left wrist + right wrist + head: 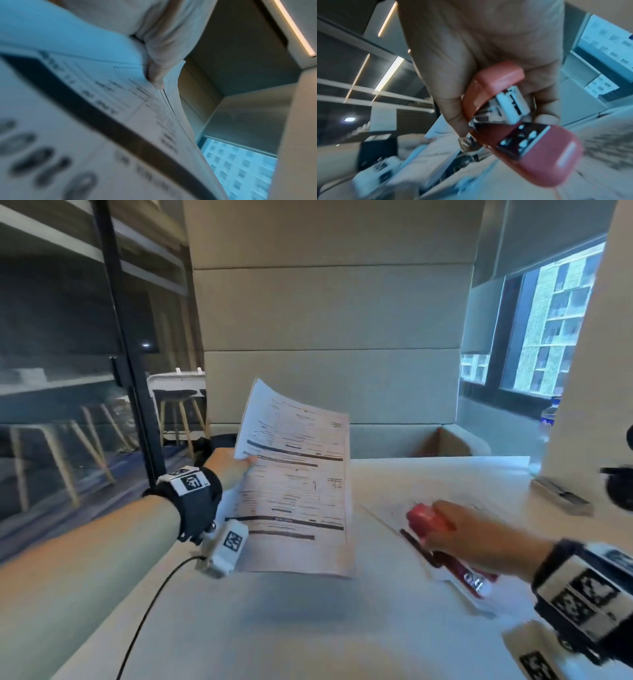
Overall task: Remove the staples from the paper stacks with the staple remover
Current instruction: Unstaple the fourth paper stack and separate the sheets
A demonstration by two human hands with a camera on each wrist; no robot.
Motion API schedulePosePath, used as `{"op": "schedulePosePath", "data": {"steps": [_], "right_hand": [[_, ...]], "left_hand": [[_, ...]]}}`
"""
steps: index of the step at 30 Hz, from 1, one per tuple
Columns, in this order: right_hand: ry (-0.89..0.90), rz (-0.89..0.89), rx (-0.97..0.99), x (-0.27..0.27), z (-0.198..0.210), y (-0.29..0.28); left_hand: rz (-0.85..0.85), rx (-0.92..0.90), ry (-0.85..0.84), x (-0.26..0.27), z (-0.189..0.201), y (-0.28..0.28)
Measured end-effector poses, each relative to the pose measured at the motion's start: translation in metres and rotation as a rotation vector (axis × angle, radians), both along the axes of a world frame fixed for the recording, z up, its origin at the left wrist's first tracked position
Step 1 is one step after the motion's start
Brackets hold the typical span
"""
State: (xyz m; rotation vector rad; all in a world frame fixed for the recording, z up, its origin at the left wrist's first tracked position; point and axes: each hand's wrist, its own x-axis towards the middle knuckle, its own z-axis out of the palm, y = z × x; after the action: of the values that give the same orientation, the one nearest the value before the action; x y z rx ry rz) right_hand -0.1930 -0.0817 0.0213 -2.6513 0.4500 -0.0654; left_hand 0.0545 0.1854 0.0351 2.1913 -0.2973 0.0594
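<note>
My left hand [236,465] pinches the left edge of a printed paper stack [298,481] and holds it tilted up above the white table [308,628]. In the left wrist view the thumb [157,67] presses on the stack [85,108], whose sheets fan apart at the edge. My right hand [472,539] grips a red staple remover [428,518], shaped like a small stapler, low over the table to the right of the stack. The right wrist view shows my fingers [453,108] wrapped round the remover [513,121], its jaws slightly apart. No staple is visible.
Another printed sheet [445,494] lies on the table under my right hand. A black pen [414,544] and a red-and-white object [476,582] lie beside it. A metal item [561,496] sits at the far right edge. A padded booth wall [325,320] stands behind the table.
</note>
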Motion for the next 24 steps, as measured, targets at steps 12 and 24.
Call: {"op": "schedulePosePath", "data": {"steps": [12, 24], "right_hand": [[0.365, 0.407, -0.204, -0.004, -0.043, 0.042], [0.289, 0.447, -0.286, -0.003, -0.047, 0.033]], "left_hand": [[0.134, 0.455, 0.12, 0.101, -0.027, 0.004], [-0.094, 1.113, 0.206, 0.126, -0.082, -0.031]]}}
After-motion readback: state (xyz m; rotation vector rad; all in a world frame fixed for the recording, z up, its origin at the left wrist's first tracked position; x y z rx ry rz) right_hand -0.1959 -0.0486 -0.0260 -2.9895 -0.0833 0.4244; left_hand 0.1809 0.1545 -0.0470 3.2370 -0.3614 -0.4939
